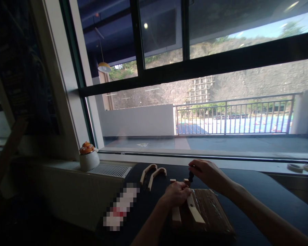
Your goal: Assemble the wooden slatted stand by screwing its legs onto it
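My left hand [176, 194] is closed around the upper part of a pale wooden frame, its fingers near the far end. Two legs of this frame show below the hand: a left leg [176, 216] and an angled right leg [195, 211] with a dark hole. Beneath them lies a thick brown wooden board [215, 208]. From the right, my right hand [207, 172] grips a dark-handled screwdriver [191, 176], held upright against the frame's far end. Its tip is hidden by my left fingers.
Two curved wooden pieces, a left one [146, 173] and a right one [156, 176], lie on the dark table [256, 191]. A blurred pale item [123, 205] rests at the left. A white pot with an orange top [89, 160] stands by the window; rolls [295, 167] sit right.
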A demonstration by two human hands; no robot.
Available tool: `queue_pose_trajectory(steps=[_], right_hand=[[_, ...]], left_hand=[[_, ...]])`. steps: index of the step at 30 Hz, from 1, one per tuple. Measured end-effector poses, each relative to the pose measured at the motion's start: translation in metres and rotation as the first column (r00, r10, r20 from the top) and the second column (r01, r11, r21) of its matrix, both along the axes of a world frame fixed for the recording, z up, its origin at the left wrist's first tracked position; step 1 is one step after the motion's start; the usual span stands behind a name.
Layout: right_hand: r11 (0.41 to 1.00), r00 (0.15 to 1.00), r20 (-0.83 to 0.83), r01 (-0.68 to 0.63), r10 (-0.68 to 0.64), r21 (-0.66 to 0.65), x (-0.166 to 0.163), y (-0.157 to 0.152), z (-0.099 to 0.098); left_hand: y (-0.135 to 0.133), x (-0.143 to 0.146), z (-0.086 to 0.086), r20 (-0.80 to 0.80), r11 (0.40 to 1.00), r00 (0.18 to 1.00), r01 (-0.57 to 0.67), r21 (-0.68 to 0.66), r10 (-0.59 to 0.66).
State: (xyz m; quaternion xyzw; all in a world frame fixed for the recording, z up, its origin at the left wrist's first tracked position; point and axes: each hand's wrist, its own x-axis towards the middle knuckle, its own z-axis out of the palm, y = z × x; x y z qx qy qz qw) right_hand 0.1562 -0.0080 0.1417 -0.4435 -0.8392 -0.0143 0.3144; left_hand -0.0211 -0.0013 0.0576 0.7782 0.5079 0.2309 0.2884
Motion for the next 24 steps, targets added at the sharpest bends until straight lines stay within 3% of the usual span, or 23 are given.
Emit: queue_pose_trajectory(steps=[10, 21, 24], right_hand=[[0.995, 0.994, -0.046, -0.097, 0.098, 0.005, -0.0022, -0.0019, -0.0001], [0.997, 0.997, -0.004, 0.081, -0.081, 0.001, -0.0084, -0.0034, 0.0003], [1.0, 0.998, -0.058, 0.025, -0.026, -0.009, -0.0079, -0.003, -0.001]], left_hand=[[-0.002, 0.0012, 0.0011, 0.006, 1.0, 1.0, 0.01, 0.013, -0.01], [-0.0018, -0.0002, 0.0018, 0.035, 1.0, 0.999, 0.026, 0.01, -0.027], [0.0003, -0.0008, -0.001, 0.051, 0.999, 0.998, 0.04, 0.008, -0.041]])
